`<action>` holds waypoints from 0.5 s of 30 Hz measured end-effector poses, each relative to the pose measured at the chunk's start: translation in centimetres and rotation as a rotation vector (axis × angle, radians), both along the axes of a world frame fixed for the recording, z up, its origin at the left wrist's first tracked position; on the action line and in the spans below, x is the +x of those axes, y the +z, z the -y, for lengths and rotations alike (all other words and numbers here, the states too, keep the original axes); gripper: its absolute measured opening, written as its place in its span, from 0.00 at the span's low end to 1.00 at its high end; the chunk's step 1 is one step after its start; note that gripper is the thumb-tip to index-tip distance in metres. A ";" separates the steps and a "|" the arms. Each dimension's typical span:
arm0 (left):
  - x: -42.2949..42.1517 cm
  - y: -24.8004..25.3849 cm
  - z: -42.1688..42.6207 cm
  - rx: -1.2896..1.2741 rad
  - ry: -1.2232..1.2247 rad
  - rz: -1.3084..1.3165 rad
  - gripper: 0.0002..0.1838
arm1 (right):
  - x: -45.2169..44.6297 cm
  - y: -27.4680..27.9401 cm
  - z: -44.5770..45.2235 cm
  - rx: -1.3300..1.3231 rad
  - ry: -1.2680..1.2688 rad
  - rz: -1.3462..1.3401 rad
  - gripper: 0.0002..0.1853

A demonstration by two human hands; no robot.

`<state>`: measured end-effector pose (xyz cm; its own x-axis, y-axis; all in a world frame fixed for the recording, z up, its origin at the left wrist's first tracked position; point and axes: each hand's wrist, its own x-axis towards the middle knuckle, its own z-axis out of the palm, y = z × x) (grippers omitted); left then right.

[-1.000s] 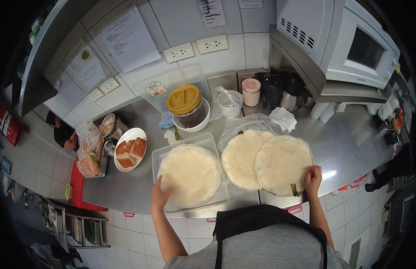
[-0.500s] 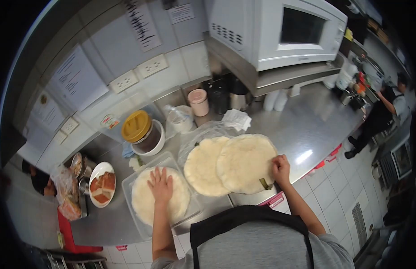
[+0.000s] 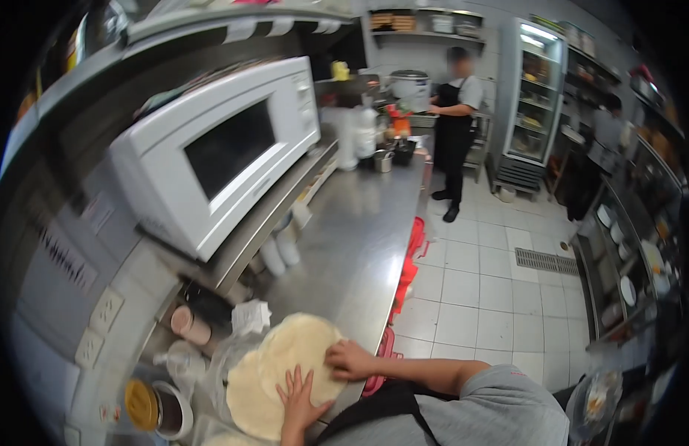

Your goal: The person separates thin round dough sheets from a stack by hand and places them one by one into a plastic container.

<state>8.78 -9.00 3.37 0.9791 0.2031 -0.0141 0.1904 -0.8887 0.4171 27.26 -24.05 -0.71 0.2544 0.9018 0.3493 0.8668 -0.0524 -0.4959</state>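
Note:
Two pale flat dough rounds overlap on the steel counter, low in the head view. The upper dough round (image 3: 303, 346) partly covers the lower dough round (image 3: 248, 401). My left hand (image 3: 303, 401) lies on the dough near its front edge, fingers spread. Against the right edge of the upper round is my right hand (image 3: 350, 360), its fingers curled in on the dough; the fingertips are hidden. A clear plastic sheet (image 3: 220, 364) shows along the rounds' left side. Part of a clear tray (image 3: 203, 427) with another dough round appears at the bottom edge.
A white microwave (image 3: 233, 149) stands on a shelf above the steel counter (image 3: 344, 245). A yellow-lidded jar (image 3: 141, 405), a pink container (image 3: 190, 325) and white tissues (image 3: 251, 317) sit left of the dough. One person (image 3: 456, 126) stands farther along; another (image 3: 601, 149) is at right.
The view has swung to the right, toward the room. My left hand has moved from the dough in the tray onto the overlapping rounds. My right hand stays at the upper round's edge.

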 end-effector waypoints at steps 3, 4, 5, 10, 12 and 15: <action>0.3 -0.9 -0.5 0.105 -0.052 0.004 0.53 | -1.1 -0.5 1.8 0.088 0.023 -0.040 0.16; 0.4 -0.9 -0.4 0.100 -0.047 0.023 0.53 | -1.2 -0.7 1.8 0.091 0.027 -0.082 0.13; 0.2 -1.0 -0.3 0.085 -0.042 0.032 0.52 | -1.1 -1.0 1.7 0.090 0.017 -0.088 0.12; 0.3 -1.4 -0.3 0.090 -0.028 0.073 0.49 | -1.1 -1.5 1.3 0.080 -0.012 -0.120 0.09; 0.3 -1.2 -0.2 0.074 -0.020 0.082 0.47 | -1.1 -1.4 1.3 0.087 -0.011 -0.114 0.09; 0.2 -1.2 -0.1 0.046 -0.015 0.107 0.43 | -1.2 -1.2 1.5 0.093 -0.003 -0.107 0.09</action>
<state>8.98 -8.87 2.13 0.9774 0.1863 0.0998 0.1332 -0.9096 0.3935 26.07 -25.52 -1.87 0.2970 0.8659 0.4025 0.8085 -0.0038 -0.5884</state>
